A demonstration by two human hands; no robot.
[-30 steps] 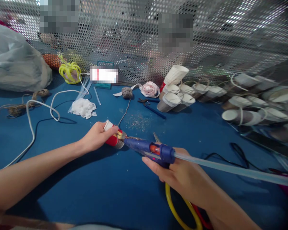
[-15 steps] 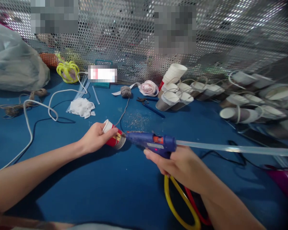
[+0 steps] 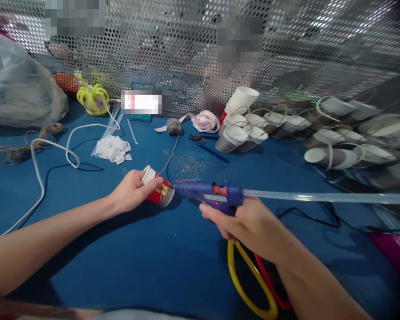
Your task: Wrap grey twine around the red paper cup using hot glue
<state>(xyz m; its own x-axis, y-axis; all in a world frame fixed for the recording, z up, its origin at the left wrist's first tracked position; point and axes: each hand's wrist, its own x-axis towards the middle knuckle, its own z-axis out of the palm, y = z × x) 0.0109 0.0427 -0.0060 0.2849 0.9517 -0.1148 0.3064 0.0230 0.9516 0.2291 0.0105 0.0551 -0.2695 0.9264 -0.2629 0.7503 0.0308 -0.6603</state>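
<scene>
On the blue surface [image 3: 153, 266], the left hand [image 3: 131, 193] grips a small red paper cup [image 3: 156, 189] lying on its side. The right hand [image 3: 250, 222] holds a blue glue gun [image 3: 210, 194], its nozzle touching the cup's base from three o'clock. A clear glue stick [image 3: 320, 196] juts from the gun toward three o'clock. Stacked white cups [image 3: 243, 100] lie at one o'clock, a grey yarn ball [image 3: 174, 126] at twelve.
</scene>
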